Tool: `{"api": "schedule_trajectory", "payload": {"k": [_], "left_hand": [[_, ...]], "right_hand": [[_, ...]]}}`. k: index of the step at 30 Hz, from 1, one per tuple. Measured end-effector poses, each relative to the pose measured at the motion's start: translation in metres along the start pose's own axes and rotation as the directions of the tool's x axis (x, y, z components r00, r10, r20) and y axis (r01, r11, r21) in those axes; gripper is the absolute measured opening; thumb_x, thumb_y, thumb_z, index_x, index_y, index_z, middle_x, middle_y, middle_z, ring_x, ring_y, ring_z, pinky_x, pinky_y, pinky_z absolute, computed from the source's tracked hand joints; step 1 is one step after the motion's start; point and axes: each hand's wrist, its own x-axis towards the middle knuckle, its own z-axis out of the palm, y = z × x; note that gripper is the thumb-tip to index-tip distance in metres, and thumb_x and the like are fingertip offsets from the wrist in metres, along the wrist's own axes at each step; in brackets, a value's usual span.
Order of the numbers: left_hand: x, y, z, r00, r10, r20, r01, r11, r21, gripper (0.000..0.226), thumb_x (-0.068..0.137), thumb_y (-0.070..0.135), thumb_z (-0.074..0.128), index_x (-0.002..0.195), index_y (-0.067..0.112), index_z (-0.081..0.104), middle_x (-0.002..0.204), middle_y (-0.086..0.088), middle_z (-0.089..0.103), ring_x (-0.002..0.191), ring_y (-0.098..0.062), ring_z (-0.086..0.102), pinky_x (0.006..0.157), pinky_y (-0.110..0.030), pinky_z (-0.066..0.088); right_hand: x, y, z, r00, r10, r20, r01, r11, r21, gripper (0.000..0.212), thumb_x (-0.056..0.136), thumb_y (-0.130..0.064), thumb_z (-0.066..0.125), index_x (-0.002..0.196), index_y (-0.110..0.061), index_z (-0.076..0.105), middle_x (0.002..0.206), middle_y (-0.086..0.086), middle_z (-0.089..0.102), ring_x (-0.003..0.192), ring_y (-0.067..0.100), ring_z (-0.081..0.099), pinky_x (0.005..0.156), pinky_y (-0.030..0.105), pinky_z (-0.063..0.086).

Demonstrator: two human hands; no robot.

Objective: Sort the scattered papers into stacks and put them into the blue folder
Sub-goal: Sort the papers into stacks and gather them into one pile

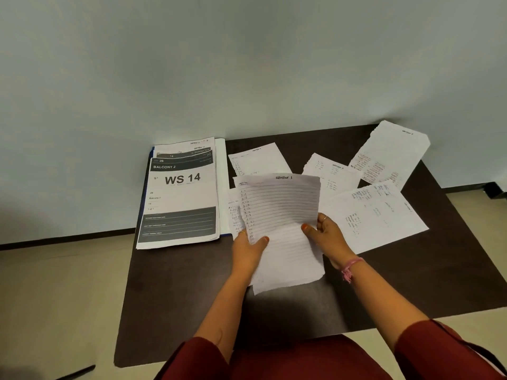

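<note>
A lined sheet (282,223) is pinched at both edges by the left hand (248,249) and right hand (327,237) above the table (178,297). It is best squared before being laid on the stack (179,204) in the blue folder (222,187) at left.

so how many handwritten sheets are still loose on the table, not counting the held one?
5 visible: one behind the held sheet, one under its left edge, one centre-right, one far right corner, one near right. More may be hidden underneath.
</note>
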Motion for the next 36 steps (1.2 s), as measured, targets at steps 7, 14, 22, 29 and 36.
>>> {"api": "schedule_trajectory", "payload": {"k": [7, 14, 22, 29, 36], "left_hand": [[-0.007, 0.021, 0.007, 0.967, 0.236, -0.092, -0.231, 0.971, 0.058, 0.021, 0.092, 0.013, 0.062, 0.112, 0.015, 0.056, 0.106, 0.001, 0.063, 0.095, -0.011, 0.058, 0.072, -0.012, 0.045], [-0.006, 0.035, 0.014, 0.915, 0.379, -0.134, -0.385, 0.923, -0.014, 0.025, 0.093, 0.015, 0.062, 0.099, 0.036, 0.05, 0.101, 0.016, 0.06, 0.096, 0.0, 0.057, 0.089, -0.024, 0.048], [0.001, 0.021, 0.011, 0.942, 0.297, -0.155, -0.302, 0.953, -0.009, 0.03, 0.09, 0.013, 0.066, 0.116, 0.019, 0.053, 0.113, 0.0, 0.063, 0.11, -0.02, 0.059, 0.096, -0.034, 0.049], [0.004, 0.011, 0.008, 0.961, 0.225, -0.163, -0.222, 0.974, 0.033, 0.04, 0.094, 0.015, 0.06, 0.13, 0.001, 0.049, 0.122, -0.011, 0.061, 0.113, -0.026, 0.058, 0.099, -0.039, 0.047], [0.005, 0.013, 0.01, 0.987, 0.157, -0.025, -0.157, 0.988, 0.013, 0.037, 0.094, 0.012, 0.059, 0.129, 0.01, 0.049, 0.12, -0.002, 0.06, 0.11, -0.017, 0.057, 0.095, -0.033, 0.049]], "right_hand": [[-0.002, -0.028, -0.007, 0.991, -0.133, -0.007, 0.133, 0.99, -0.042, 0.029, 0.085, -0.014, 0.07, 0.11, -0.025, 0.059, 0.106, -0.009, 0.067, 0.096, 0.003, 0.065, 0.081, 0.018, 0.053], [0.006, -0.049, 0.0, 0.956, -0.276, -0.099, 0.266, 0.959, -0.096, 0.034, 0.09, -0.015, 0.063, 0.123, -0.018, 0.055, 0.112, -0.009, 0.059, 0.099, 0.005, 0.057, 0.079, 0.013, 0.048], [0.011, -0.034, 0.002, 0.966, -0.244, -0.084, 0.232, 0.964, -0.132, 0.033, 0.092, -0.015, 0.06, 0.125, -0.017, 0.054, 0.119, -0.006, 0.057, 0.107, 0.012, 0.054, 0.097, 0.029, 0.045], [0.013, -0.026, -0.001, 0.969, -0.245, -0.016, 0.236, 0.947, -0.219, 0.026, 0.098, -0.015, 0.052, 0.123, -0.016, 0.056, 0.12, -0.002, 0.059, 0.111, 0.017, 0.055, 0.099, 0.036, 0.046], [0.008, -0.037, -0.02, 0.984, -0.176, -0.003, 0.174, 0.975, -0.136, 0.022, 0.096, -0.017, 0.055, 0.119, -0.019, 0.055, 0.116, -0.003, 0.064, 0.105, 0.009, 0.061, 0.09, 0.024, 0.049]]}}
